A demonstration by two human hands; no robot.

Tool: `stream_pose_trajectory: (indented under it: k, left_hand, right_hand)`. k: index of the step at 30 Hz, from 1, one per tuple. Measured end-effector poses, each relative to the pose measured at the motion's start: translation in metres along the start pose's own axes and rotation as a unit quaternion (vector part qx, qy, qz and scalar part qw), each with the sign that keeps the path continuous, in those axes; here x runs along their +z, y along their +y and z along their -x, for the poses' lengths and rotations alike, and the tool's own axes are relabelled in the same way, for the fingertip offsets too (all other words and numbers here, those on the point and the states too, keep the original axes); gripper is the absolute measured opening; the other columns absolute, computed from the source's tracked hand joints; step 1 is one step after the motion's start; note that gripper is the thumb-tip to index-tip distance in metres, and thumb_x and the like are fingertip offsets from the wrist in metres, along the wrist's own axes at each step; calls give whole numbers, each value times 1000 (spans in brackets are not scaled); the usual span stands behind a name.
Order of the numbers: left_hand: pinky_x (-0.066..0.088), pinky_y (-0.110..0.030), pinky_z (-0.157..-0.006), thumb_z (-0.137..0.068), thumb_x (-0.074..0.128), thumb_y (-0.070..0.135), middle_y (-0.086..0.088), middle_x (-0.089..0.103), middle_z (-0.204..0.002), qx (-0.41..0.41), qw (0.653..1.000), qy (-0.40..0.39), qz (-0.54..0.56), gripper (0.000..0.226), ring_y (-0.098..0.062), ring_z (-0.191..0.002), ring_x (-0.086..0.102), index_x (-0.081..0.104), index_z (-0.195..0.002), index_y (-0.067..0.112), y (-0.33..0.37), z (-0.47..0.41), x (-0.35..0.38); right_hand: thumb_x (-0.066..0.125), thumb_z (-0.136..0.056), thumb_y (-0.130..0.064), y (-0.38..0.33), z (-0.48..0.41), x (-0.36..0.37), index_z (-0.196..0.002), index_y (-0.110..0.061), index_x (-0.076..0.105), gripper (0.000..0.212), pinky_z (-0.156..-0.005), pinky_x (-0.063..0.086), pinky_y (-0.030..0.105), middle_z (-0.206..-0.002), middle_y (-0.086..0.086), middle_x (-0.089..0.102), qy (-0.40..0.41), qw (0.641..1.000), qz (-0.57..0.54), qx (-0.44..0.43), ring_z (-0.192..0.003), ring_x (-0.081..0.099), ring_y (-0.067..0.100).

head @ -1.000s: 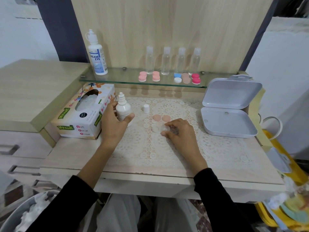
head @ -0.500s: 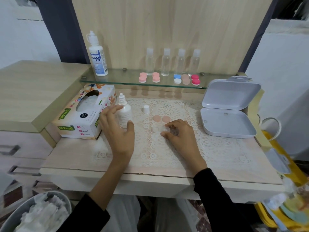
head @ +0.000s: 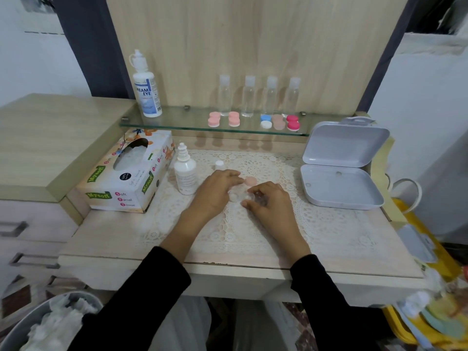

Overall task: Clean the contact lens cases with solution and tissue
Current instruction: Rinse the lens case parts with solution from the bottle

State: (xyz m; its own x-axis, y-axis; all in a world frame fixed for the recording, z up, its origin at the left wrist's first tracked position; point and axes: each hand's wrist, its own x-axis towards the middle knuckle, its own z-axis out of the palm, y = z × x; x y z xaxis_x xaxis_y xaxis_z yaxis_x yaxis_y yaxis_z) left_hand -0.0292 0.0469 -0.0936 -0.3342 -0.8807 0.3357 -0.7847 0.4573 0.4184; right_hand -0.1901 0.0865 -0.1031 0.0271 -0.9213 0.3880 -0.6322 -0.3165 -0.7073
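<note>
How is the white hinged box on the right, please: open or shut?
Open: the white hinged box has its lid raised, showing the inside.

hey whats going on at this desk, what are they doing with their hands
A person is working on a clear lens case on the lace mat. The right hand pinches the case, while the left hand lies beside it, fingertips at a loose pink cap. The small solution bottle stands uncapped and unheld next to the tissue box, its white cap on the mat. Neither hand holds a tissue.
</note>
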Motion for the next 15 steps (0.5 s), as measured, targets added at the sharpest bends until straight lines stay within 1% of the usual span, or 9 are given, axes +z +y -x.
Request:
stream_pose_trajectory:
  k: [2, 4, 5, 7, 10, 14, 15]
  left_hand:
    - [42, -31, -92, -83, 52, -12, -4, 57, -129, -2, 1000, 4, -28, 47, -22, -118, 50, 65, -119, 14, 0, -2, -2]
    - [42, -26, -83, -84, 55, -9, -2, 59, -118, -13, 999, 16, -25, 41, -20, -110, 51, 68, -113, 16, -1, 0, -3]
    - [42, -26, -81, -84, 55, -9, -2, 60, -114, -18, 999, 23, -15, 39, -20, -108, 51, 69, -111, 16, -1, 2, -3]
    - [44, -30, -82, -84, 53, -9, -3, 60, -110, -26, 999, 37, 11, 41, -20, -106, 51, 68, -111, 17, -2, 5, -3]
    - [46, -35, -87, -87, 51, -7, -4, 62, -113, -34, 997, 55, 50, 42, -20, -105, 53, 65, -116, 19, 0, 13, -6]
    - [41, -23, -88, -90, 56, 2, 2, 63, -111, -6, 995, 51, 88, 35, -14, -103, 54, 63, -118, 20, 3, 28, -8]
    - [40, -22, -88, -90, 58, 3, 3, 63, -110, 1, 995, 47, 93, 33, -13, -102, 53, 63, -118, 20, 4, 30, -8]
  right_hand:
    - [78, -76, -24, 1, 0, 0, -102, -12, 71, 30, -76, 38, 22, -93, -6, 62, 0, 1000, -3, 0, -95, 51, 12]
    - [78, -76, -24, 1, 0, 0, -102, -12, 70, 30, -76, 38, 23, -93, -6, 62, -1, 1000, -4, 0, -95, 51, 13]
    - [78, -77, -24, 0, 0, 0, -103, -12, 70, 30, -77, 38, 24, -94, -6, 61, -1, 1000, -4, 0, -96, 51, 13]
    - [78, -77, -24, 0, 0, 0, -103, -11, 70, 30, -78, 38, 24, -94, -7, 61, -2, 1000, -3, 1, -97, 51, 13]
    - [78, -77, -24, 0, 0, 0, -103, -12, 70, 30, -79, 38, 25, -93, -7, 60, 0, 1000, -4, 2, -97, 51, 13]
    - [78, -77, -24, -1, 1, 0, -103, -12, 71, 30, -76, 36, 22, -92, -8, 60, 5, 1000, 1, 2, -96, 50, 13]
    - [78, -77, -24, -1, 1, 0, -103, -12, 70, 30, -76, 36, 22, -93, -8, 60, 5, 1000, 2, 2, -96, 50, 12]
